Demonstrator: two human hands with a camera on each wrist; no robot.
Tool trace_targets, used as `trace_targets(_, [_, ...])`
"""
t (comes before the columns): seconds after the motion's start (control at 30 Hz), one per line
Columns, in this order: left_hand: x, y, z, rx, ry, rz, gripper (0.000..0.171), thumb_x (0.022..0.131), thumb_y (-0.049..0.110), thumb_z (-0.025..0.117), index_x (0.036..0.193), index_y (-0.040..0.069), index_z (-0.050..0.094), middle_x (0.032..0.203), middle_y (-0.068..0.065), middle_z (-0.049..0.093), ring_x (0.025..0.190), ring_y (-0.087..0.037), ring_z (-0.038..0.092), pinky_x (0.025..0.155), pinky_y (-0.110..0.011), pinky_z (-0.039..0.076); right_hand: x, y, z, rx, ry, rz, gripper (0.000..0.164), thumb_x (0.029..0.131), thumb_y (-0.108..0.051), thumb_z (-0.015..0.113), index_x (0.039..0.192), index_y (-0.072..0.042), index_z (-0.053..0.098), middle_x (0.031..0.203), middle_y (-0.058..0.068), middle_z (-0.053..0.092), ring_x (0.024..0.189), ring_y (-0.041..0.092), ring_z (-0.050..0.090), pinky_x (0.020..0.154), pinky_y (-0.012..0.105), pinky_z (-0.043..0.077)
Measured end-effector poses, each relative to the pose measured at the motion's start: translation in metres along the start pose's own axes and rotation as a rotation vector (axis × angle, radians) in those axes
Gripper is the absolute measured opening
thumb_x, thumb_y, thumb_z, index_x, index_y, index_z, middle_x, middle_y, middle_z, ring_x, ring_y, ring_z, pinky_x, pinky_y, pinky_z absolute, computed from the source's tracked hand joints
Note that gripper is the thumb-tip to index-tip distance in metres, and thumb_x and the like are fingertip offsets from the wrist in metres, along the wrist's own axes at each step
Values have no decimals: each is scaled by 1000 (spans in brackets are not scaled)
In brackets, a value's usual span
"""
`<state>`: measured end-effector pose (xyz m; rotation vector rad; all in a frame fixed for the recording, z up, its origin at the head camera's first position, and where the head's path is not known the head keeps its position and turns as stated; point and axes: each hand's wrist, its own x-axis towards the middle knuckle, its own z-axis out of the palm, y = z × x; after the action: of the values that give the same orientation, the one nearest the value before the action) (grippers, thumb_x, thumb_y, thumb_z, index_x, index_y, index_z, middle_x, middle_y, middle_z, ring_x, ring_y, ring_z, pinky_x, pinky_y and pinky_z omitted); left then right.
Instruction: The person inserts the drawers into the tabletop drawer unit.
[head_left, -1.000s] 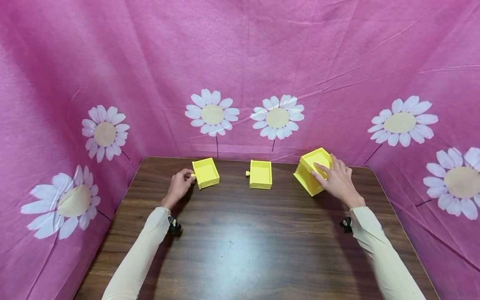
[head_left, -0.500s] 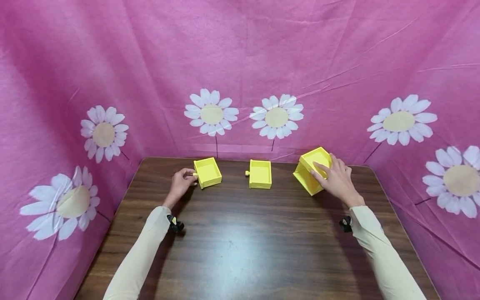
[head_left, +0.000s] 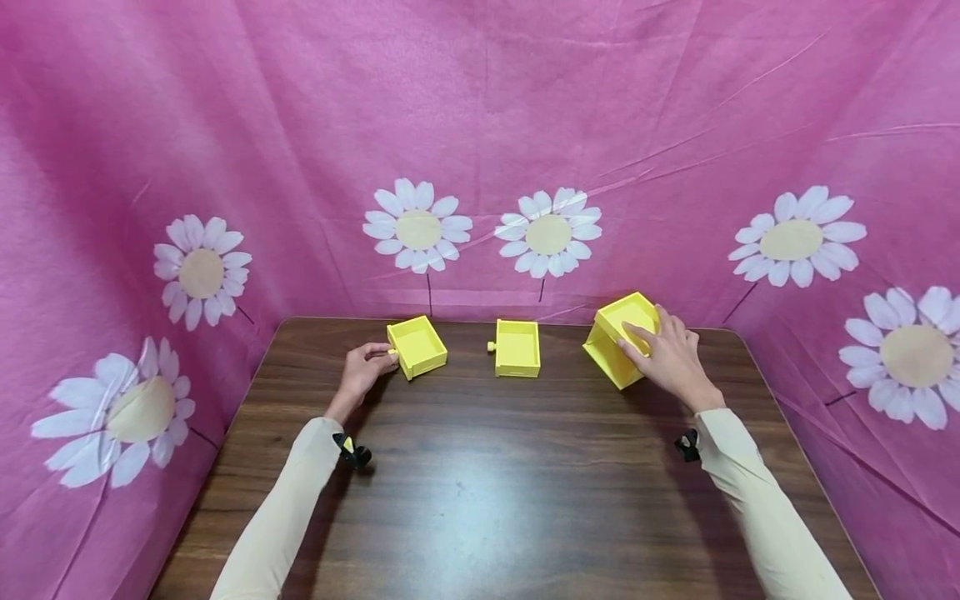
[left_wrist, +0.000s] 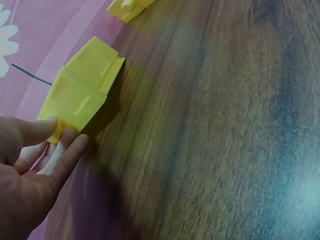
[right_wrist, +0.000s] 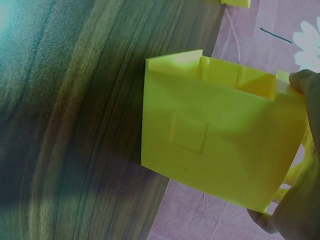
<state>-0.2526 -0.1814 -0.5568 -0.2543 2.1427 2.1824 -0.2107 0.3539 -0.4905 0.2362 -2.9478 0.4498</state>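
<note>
On the left of the table, my left hand (head_left: 362, 372) pinches the small round knob (left_wrist: 60, 131) of a shallow yellow drawer (head_left: 418, 346). That drawer sits a little turned, its knobbed front toward the hand. At the right, my right hand (head_left: 671, 354) grips the top of a yellow cabinet shell (head_left: 617, 360), thumb at the near upper edge and fingers over the far side. The shell has a raised rim around its top and an open side facing left. In the right wrist view a flat side wall of the shell (right_wrist: 210, 130) shows, part of it hidden behind the hand.
Between the hands stands a second yellow drawer (head_left: 517, 348), its knob pointing left. All of them are near the back edge of the brown wooden table (head_left: 465, 467). A pink cloth (head_left: 480, 125) with white daisies hangs behind and at both sides.
The left hand has slid its drawer slightly to the right and turned it a little. My right hand keeps its hold on the shell, and the middle drawer stays put.
</note>
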Motion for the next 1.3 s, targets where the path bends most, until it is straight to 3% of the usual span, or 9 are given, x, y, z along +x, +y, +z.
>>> trace_targets(0.1, [-1,0,2,23,13,13,34,94,-8,70,124,-21,61,92,-6,73,81,-7,73,79,-19,67,1,-1,0,-1,5,1,52,105,-44,59,143,-8,64,160,41,24,139,63,30,97,80,35])
trace_targets(0.27, [-2,0,5,51,14,28,33,95,-5,71,124,-19,63,98,-11,76,82,-5,72,79,-15,65,1,-3,-1,-1,-1,18,53,105,-44,59,143,-7,63,160,42,23,140,63,28,98,80,34])
trace_targets(0.47, [-3,1,8,16,-5,36,36,96,-5,71,127,-21,61,105,-19,77,83,-3,72,88,-25,67,1,-6,0,12,8,24,54,104,-44,59,142,-6,64,160,43,23,141,63,27,99,81,33])
trace_targets(0.8, [-3,4,16,-126,-64,21,37,96,-13,65,129,-26,55,89,-3,74,78,-8,75,92,-38,66,3,-7,2,14,17,19,53,104,-43,60,142,-6,64,160,43,23,141,63,28,99,82,33])
trace_targets(1.3, [-8,7,29,-159,-106,23,34,96,-13,65,127,-25,55,90,-4,74,81,-10,76,94,-40,66,3,-10,6,27,38,20,51,104,-41,61,139,-5,66,160,43,25,140,63,29,102,82,31])
